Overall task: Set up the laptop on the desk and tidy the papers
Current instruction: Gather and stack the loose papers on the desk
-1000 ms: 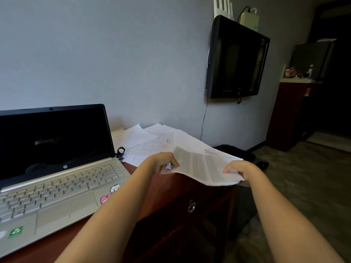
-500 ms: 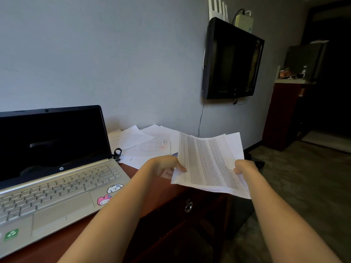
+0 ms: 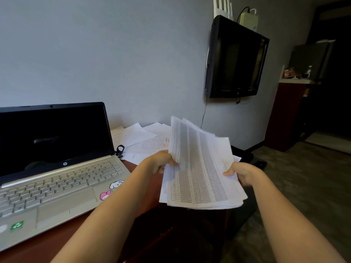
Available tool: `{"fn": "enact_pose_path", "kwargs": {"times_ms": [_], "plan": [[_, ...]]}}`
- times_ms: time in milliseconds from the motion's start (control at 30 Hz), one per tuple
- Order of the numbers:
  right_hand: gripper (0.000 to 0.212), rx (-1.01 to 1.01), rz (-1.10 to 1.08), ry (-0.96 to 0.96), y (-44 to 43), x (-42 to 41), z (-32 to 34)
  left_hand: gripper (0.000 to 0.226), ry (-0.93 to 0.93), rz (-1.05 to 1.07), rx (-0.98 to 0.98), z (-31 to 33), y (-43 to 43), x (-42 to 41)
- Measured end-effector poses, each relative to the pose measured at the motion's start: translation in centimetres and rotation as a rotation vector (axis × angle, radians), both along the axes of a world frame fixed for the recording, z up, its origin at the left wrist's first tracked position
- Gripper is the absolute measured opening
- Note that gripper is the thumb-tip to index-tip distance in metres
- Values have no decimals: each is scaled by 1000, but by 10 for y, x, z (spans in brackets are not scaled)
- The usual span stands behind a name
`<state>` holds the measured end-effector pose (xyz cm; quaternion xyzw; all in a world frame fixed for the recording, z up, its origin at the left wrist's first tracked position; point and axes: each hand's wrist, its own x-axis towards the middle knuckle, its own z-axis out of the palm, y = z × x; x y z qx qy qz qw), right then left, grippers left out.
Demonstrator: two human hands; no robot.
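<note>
In the middle of the frame, the left grip (image 3: 161, 162) and right grip (image 3: 244, 173) each pinch a side of the stack of papers (image 3: 199, 177), up off the counter (image 3: 43, 245). The sheets are fanned out, so some could slip and fall. Other loose papers (image 3: 140, 137) lie beside the open laptop (image 3: 57, 168).

Wall-mounted TV (image 3: 236, 57), screen dark, above and beyond the right hand (image 3: 245, 172); router (image 3: 216, 8) on top. Dark cabinet (image 3: 284, 114) farther right. Black clip (image 3: 120, 149) left of the left hand (image 3: 161, 162).
</note>
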<state>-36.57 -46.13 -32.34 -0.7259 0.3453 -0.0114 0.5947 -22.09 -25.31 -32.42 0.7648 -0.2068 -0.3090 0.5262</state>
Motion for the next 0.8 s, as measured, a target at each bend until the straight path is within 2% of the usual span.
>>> {"fn": "enact_pose_path", "kwargs": {"times_ms": [100,367,567,633,800], "plan": [[41,52,-94,-148,3,6,0,34,-116,56,-110,7,6,4],[35,-142,-201,-573,32,49,26,31,-306,275,-382,32,14,22],[33,-87,-196,-737,48,66,30,35,-360,341,-502,47,30,28],[26,-52,-201,-757,54,69,27,34,-375,347,-518,47,33,28],[27,-38,-215,-808,66,78,34,28,-414,365,-537,55,31,27]]}}
